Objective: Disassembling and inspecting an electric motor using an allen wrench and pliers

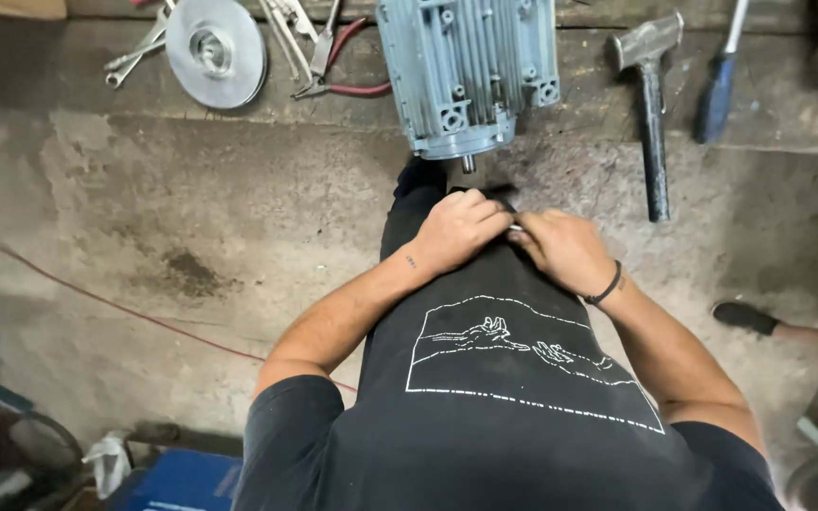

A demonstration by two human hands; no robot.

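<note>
My left hand [461, 227] and my right hand [565, 251] meet at the hem of my black T-shirt [513, 397], fingers curled and fingertips touching. A small pale metal piece [515, 227] shows between the fingertips, mostly hidden, pinched by both hands. My right wrist wears a black band. Just beyond the hands, a grey-blue finned electric motor [466, 71] lies on the concrete floor with its short shaft pointing at me.
A hammer [653, 123] and a blue-handled screwdriver [717, 95] lie right of the motor. A round metal disc [215, 49], wrenches [134, 57] and red-handled pliers [333, 66] lie to its left. A red wire [144, 317] crosses the floor. Another person's foot [745, 317] is at right.
</note>
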